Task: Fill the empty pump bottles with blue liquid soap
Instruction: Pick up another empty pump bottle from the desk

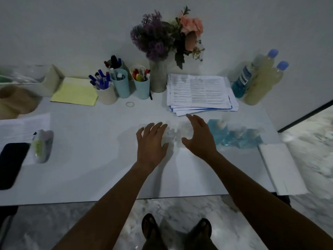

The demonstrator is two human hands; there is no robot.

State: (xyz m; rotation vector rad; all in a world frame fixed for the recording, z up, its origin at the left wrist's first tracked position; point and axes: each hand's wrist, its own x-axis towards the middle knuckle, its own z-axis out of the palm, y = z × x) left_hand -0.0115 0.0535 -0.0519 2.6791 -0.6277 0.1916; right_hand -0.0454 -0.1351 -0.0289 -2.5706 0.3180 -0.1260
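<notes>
At the left edge of the frame a black phone [11, 165] lies on the white surface [93, 159], with a white and green object [42, 147] just beside it on a printed sheet [25, 125]. Above them, in the upper left, sit a beige cloth [16, 103] and a yellow notepad [75, 91]. Next along the back stand three cups of pens: a beige cup [106, 96], a light blue cup [122, 86] and a second light blue cup [142, 88]. A rubber band [130, 104] lies in front of them. A vase [158, 78] of purple and pink flowers stands at the top centre.

Just right of centre, the left hand [151, 141] is palm down with its fingers straight and spread, holding nothing. The clear pump bottles [173, 135] are between the two hands, and they are too blurred to tell whether either hand touches them. The right hand [198, 136] is open too, with its fingers relaxed and its thumb held apart. Above the hands lies a stack of printed papers [200, 91].

Just right of the right hand stands a pump bottle of blue soap [219, 131]. A blurred blue shape [242, 140] lies beside it, but I cannot tell whether it is a bottle or a pouch. In the upper right stand a blue mouthwash bottle [241, 83] and two yellowish bottles [261, 82] with blue caps. A white folded sheet [281, 168] lies at the right edge of the surface.
</notes>
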